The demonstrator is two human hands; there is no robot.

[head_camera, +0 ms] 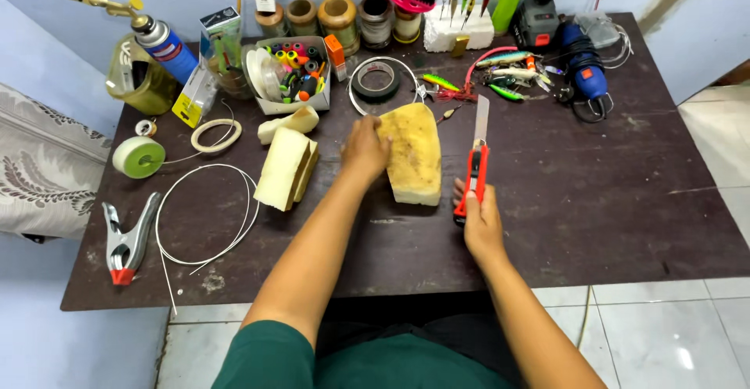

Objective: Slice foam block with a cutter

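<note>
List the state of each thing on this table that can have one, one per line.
Knife: blade out, held in right hand.
Foam block: lying flat, pressed by left hand.
Foam pieces: cut, stacked, lying loose.
Clamp: jaws shut, lying flat.
Wire: coiled loosely.
Tape roll: lying flat.
Torch: unlit, leaning.
Box of floats: open.

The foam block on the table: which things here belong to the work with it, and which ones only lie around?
In use:
- yellow foam block, pressed down by the left hand
- red utility knife, blade out, gripped in the right hand

Lying about:
- cut foam pieces
- spring clamp
- wire loop
- tape roll
- fishing lures
- gas torch
</note>
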